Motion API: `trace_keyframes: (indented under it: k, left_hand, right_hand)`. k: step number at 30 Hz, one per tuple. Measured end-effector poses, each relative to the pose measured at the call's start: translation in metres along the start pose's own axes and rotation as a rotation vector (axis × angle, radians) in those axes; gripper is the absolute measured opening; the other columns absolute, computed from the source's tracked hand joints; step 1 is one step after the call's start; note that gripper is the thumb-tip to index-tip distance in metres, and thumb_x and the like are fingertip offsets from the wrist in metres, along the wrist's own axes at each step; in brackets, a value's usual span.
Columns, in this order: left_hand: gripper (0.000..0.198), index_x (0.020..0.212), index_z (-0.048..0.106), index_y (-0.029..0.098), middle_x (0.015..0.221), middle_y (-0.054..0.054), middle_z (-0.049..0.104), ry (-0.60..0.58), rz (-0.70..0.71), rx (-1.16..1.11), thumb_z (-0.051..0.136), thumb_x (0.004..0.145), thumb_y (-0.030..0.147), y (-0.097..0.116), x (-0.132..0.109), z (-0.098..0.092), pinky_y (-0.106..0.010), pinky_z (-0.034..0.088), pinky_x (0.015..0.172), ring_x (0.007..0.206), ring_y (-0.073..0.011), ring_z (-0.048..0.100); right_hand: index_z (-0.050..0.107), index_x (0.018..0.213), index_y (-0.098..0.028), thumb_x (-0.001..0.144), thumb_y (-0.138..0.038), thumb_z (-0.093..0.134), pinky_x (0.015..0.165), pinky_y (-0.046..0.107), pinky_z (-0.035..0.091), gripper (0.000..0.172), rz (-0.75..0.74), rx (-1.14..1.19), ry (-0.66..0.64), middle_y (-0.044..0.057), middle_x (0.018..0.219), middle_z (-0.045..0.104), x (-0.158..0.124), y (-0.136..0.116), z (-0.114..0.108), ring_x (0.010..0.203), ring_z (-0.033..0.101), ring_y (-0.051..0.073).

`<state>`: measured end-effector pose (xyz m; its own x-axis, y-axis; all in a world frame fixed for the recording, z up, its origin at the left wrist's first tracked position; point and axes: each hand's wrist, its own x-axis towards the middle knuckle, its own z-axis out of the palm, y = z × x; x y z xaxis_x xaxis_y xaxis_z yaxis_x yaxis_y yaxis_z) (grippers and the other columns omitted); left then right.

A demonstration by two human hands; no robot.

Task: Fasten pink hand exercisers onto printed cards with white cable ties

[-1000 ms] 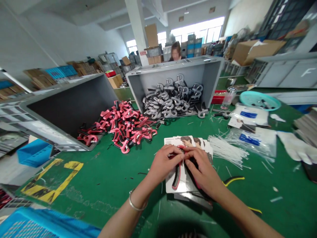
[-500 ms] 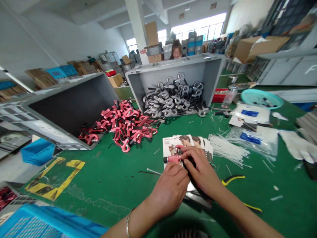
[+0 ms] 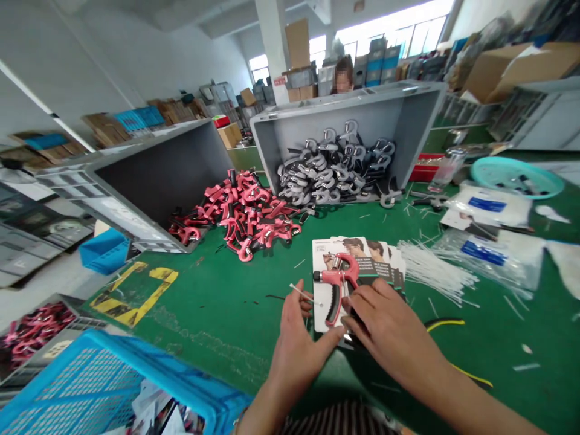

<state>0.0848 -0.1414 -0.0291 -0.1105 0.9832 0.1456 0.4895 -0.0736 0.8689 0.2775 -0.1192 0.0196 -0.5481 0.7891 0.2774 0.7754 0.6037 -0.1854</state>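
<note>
A person's right hand (image 3: 389, 329) lies flat and open, palm down, on the near end of a glossy printed backing card (image 3: 322, 257), fingertips against the black handle of a hand gripper (image 3: 338, 284). The gripper, pink moulded plastic with a metal spring and a hooked top, rests on the card at the centre of the green felt table (image 3: 217, 314). The left hand (image 3: 294, 344) sits at the card's left edge, fingers curled and thumb stretched towards the card. A thin white tie (image 3: 301, 293) juts left from its fingertips; whether it is pinched cannot be told.

More cards fan out beneath to the right, just beside a loose sheaf of white ties (image 3: 435, 272). Farther off, a tangled heap of pink grippers (image 3: 244, 211) spills from a tipped grey crate (image 3: 149, 175), and grey grippers (image 3: 335, 169) fill a second crate (image 3: 408, 121). A blue mesh basket (image 3: 90, 386) crowds the near left corner. Bare felt lies open left of the card.
</note>
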Motion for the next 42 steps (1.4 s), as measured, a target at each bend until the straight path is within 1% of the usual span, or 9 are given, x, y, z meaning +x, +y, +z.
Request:
trace_keyframes:
  k: [3,6,11,16,19,22,26,29,42]
  left_hand:
    - [0.059,0.135,0.047,0.019,0.104,-0.007,0.059,0.011,0.07,0.062,0.07,0.082,0.027,0.014,0.004,0.005,-0.041,0.05,0.089,0.094,-0.0217,0.06]
    - [0.036,0.121,0.058,0.019,0.102,-0.006,0.059,-0.053,0.159,0.086,0.065,0.087,0.023,0.014,0.008,-0.006,-0.038,0.05,0.087,0.094,-0.0206,0.059]
    - [0.023,0.114,0.07,0.022,0.106,-0.007,0.065,-0.119,0.252,-0.038,0.055,0.096,0.021,0.005,0.012,-0.022,-0.032,0.051,0.089,0.1,-0.0186,0.062]
    - [0.018,0.107,0.072,0.02,0.096,-0.005,0.071,-0.103,0.414,-0.056,0.062,0.093,0.018,0.013,0.02,-0.012,-0.029,0.05,0.082,0.09,-0.0169,0.064]
    - [0.015,0.105,0.07,0.019,0.092,-0.005,0.072,-0.17,0.479,-0.017,0.061,0.093,0.017,0.022,0.024,-0.005,-0.03,0.049,0.082,0.087,-0.017,0.063]
    - [0.012,0.099,0.071,0.02,0.089,-0.004,0.07,-0.223,0.452,-0.08,0.061,0.093,0.018,0.026,0.027,-0.003,-0.029,0.049,0.08,0.086,-0.0166,0.063]
    - [0.007,0.09,0.073,0.019,0.085,-0.003,0.068,-0.205,0.264,-0.213,0.066,0.09,0.02,0.024,0.031,-0.006,-0.026,0.049,0.074,0.081,-0.0154,0.063]
    - [0.007,0.088,0.073,0.019,0.083,-0.003,0.068,-0.24,0.19,-0.244,0.067,0.089,0.021,0.023,0.032,-0.009,-0.026,0.048,0.073,0.08,-0.0155,0.062]
    - [0.008,0.089,0.073,0.019,0.084,-0.003,0.069,-0.28,0.314,-0.143,0.064,0.09,0.018,0.025,0.035,-0.01,-0.028,0.049,0.077,0.082,-0.0158,0.063]
  right_hand:
    - [0.065,0.084,-0.017,0.093,-0.019,0.056,0.074,0.045,0.044,0.012,-0.05,-0.068,-0.024,0.012,0.086,0.063,0.007,-0.002,0.004,0.082,0.051,0.029]
    - [0.064,0.084,-0.017,0.094,-0.018,0.055,0.074,0.044,0.045,0.013,-0.057,-0.023,-0.007,0.011,0.086,0.063,0.008,0.001,0.003,0.082,0.051,0.028]
    - [0.065,0.089,-0.021,0.096,-0.021,0.056,0.08,0.043,0.044,0.012,0.006,0.191,0.035,0.007,0.089,0.065,0.006,0.01,-0.009,0.087,0.054,0.026]
    - [0.063,0.09,-0.024,0.094,-0.021,0.06,0.087,0.041,0.044,0.006,0.037,0.477,0.101,0.003,0.091,0.068,0.009,0.013,-0.01,0.093,0.057,0.023]
    - [0.062,0.088,-0.024,0.094,-0.022,0.061,0.087,0.039,0.046,0.006,0.123,0.57,0.121,0.002,0.093,0.068,0.009,0.013,-0.005,0.093,0.06,0.022]
    - [0.063,0.088,-0.024,0.094,-0.023,0.06,0.084,0.039,0.048,0.006,0.166,0.55,0.095,0.003,0.092,0.067,0.007,0.014,-0.001,0.091,0.06,0.023]
    - [0.063,0.095,-0.023,0.097,-0.023,0.056,0.086,0.041,0.046,0.007,0.082,0.47,0.089,0.004,0.093,0.067,0.003,0.017,0.0,0.094,0.058,0.024]
    - [0.063,0.098,-0.022,0.098,-0.024,0.053,0.084,0.042,0.045,0.009,0.03,0.409,0.078,0.006,0.093,0.067,0.002,0.018,0.001,0.091,0.057,0.024]
    - [0.064,0.096,-0.022,0.1,-0.024,0.05,0.08,0.04,0.043,0.014,-0.006,0.367,0.074,0.006,0.091,0.067,0.005,0.014,-0.001,0.089,0.055,0.024]
